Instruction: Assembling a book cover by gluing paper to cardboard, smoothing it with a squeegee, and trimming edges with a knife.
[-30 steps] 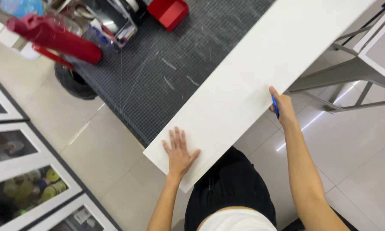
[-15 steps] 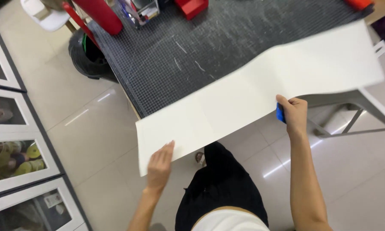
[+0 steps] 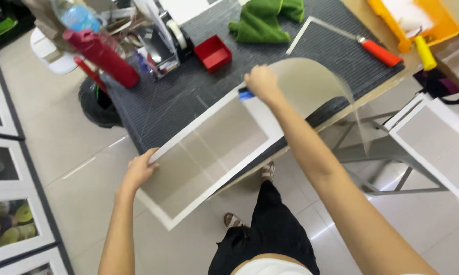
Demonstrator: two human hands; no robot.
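A long flexible sheet (image 3: 204,153) with a white border and a translucent beige middle lies across the near edge of the dark cutting mat (image 3: 188,97). My left hand (image 3: 137,170) grips its near left edge, out over the floor. My right hand (image 3: 262,84) holds the sheet's far edge together with a small blue tool (image 3: 245,93). Past my right hand the sheet curls up and over in an arch (image 3: 316,81), its free end hanging off the table's right side.
On the mat sit a red tray (image 3: 214,52), a green cloth (image 3: 265,20), a red-handled tool (image 3: 379,52) and a red bottle (image 3: 104,57). An orange tray (image 3: 433,25) is far right. White-framed panels (image 3: 433,137) lean at right and lie on the floor at left (image 3: 10,224).
The sheet lay flat and white across the table edge; now it is turned over, showing a beige middle, with its right part curled up. My right hand moved to its far edge.
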